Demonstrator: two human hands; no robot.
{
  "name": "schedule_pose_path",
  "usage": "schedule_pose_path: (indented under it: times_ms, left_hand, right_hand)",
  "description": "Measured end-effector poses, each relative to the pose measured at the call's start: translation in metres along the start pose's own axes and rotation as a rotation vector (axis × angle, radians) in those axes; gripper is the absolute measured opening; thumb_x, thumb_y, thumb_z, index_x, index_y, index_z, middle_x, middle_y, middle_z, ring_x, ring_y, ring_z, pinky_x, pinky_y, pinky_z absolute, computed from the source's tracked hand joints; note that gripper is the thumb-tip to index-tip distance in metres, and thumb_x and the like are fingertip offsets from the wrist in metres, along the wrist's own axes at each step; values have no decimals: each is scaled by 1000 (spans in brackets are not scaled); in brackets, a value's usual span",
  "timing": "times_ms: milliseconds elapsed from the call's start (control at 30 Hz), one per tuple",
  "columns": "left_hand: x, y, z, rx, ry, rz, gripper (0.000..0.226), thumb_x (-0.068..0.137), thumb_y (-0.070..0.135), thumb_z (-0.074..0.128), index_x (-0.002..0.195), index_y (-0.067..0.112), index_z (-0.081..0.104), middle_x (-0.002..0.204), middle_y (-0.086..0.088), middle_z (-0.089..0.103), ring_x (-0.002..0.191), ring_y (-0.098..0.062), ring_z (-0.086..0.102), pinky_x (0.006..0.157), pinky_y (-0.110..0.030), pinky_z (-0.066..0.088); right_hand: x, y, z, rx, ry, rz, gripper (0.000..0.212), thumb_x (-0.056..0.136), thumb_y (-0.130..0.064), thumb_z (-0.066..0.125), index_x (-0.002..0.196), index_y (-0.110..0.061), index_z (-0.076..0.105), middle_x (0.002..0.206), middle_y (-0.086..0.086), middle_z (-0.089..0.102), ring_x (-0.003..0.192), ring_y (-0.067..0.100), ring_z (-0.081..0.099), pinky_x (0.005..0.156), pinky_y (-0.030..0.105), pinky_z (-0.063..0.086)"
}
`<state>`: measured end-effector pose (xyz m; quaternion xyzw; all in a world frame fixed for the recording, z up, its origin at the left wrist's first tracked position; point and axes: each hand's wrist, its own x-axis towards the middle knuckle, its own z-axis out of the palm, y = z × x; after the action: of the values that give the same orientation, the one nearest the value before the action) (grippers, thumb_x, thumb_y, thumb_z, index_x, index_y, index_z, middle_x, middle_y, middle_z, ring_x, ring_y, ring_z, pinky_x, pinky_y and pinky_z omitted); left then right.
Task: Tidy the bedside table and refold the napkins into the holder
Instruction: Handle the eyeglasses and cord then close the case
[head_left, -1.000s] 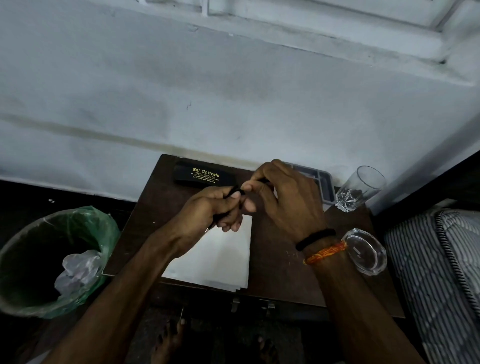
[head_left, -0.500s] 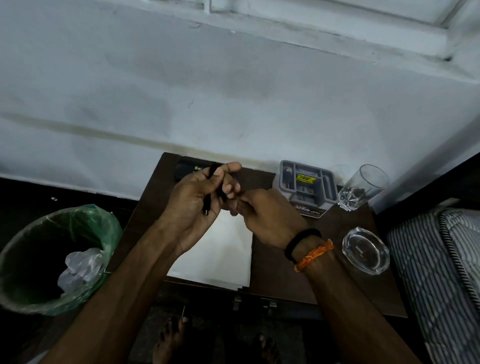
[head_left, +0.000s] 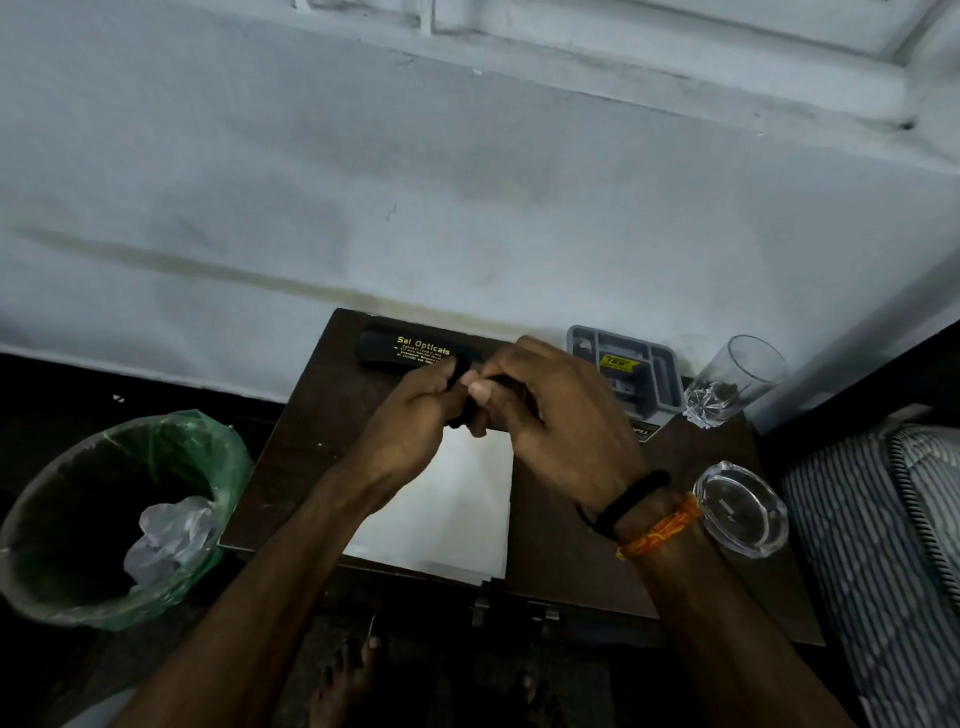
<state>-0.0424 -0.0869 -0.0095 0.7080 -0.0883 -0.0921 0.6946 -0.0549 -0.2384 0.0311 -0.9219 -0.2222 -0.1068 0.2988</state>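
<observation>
Both hands meet above the middle of the dark wooden bedside table (head_left: 311, 431). My left hand (head_left: 410, 415) and my right hand (head_left: 550, 415) together grip a small black object (head_left: 460, 410), most of it hidden by the fingers. Under my hands lies a stack of white napkins (head_left: 457, 514), flat, reaching the table's front edge. A grey plastic holder (head_left: 639, 364) with compartments and a yellow label stands at the back right. A black spectacle case (head_left: 405, 351) with gold lettering lies along the back edge.
A drinking glass (head_left: 732, 384) leans at the back right corner. A clear glass ashtray (head_left: 740, 509) sits near my right wrist. A bin with a green liner (head_left: 119, 519) holding crumpled plastic stands left of the table. A striped bed (head_left: 878, 545) is at the right.
My right hand moved back up and closed over the black object again, so both hands hold it. The hands now cover the right end of the spectacle case.
</observation>
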Motion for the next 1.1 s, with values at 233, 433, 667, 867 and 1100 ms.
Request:
schedule_pose_path:
  times_ms: [233,433,667,867,1100]
  left_hand:
    - [-7,17,4,-231,-217,-47,65,105,13,24,54,17,64,55,-11,33,63,-28,47,62,-31,41]
    - [-9,16,0,-385,-223,-74,46,104,20,33,94,-10,66,48,-5,25,56,-24,45,56,-23,41]
    - [-9,20,-2,-397,-170,-118,38,105,22,36,87,-3,59,49,-6,31,58,-19,51,57,-20,44]
    - [-6,19,0,-511,-62,-110,36,105,21,37,86,-1,58,51,-3,34,61,-18,50,56,-20,43]
    - [1,14,-8,-688,52,-72,35,105,22,38,105,-5,61,60,-2,42,66,-14,52,61,-19,47]
  right_hand:
    - [0,16,3,171,164,122,12,95,-23,61,90,-16,70,85,-4,60,80,6,57,69,15,43]
    - [2,22,9,520,103,304,20,101,-23,54,88,-15,67,68,-14,64,64,2,62,58,14,44]
    - [3,19,13,728,126,433,26,101,-24,53,87,-5,64,78,5,64,43,14,47,42,22,38]
    - [3,19,14,822,130,494,27,103,-22,50,90,-3,64,86,12,64,46,13,51,45,23,43]
    - [-4,15,22,362,-149,463,27,103,-17,42,83,-17,60,68,8,71,40,12,54,46,23,44]
